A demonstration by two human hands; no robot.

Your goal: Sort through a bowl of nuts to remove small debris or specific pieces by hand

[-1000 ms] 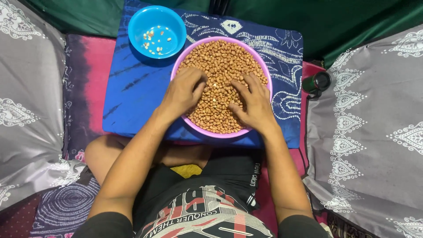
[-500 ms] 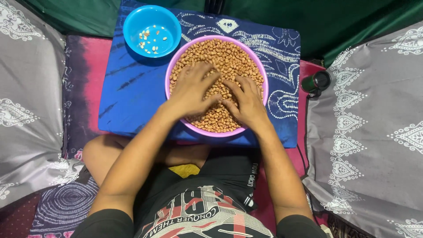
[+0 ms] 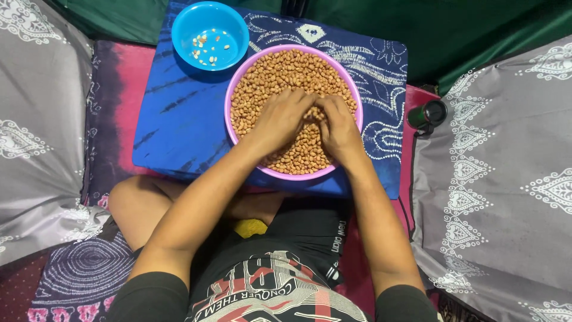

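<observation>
A pink-rimmed round bowl [image 3: 233,89] full of brown-skinned peanuts [image 3: 271,74] sits on a blue patterned cloth-covered board [image 3: 179,125] in front of me. Both my hands lie on the peanuts near the bowl's middle. My left hand [image 3: 280,122] and my right hand [image 3: 336,128] have curled fingers, and their fingertips meet over the nuts. Whether anything is pinched between the fingers is hidden. A smaller blue bowl [image 3: 182,30] at the board's far left corner holds a few pale peanut pieces [image 3: 208,48].
Grey patterned cushions flank me on the left [image 3: 36,119] and right [image 3: 506,167]. A dark cylindrical bottle [image 3: 429,114] lies to the right of the board. Green fabric [image 3: 465,30] hangs behind. My crossed legs and black shorts are below the board.
My hands have drawn together over the peanuts. The spread fingers of a second ago are now curled, with the fingertips of both hands touching at the bowl's middle.
</observation>
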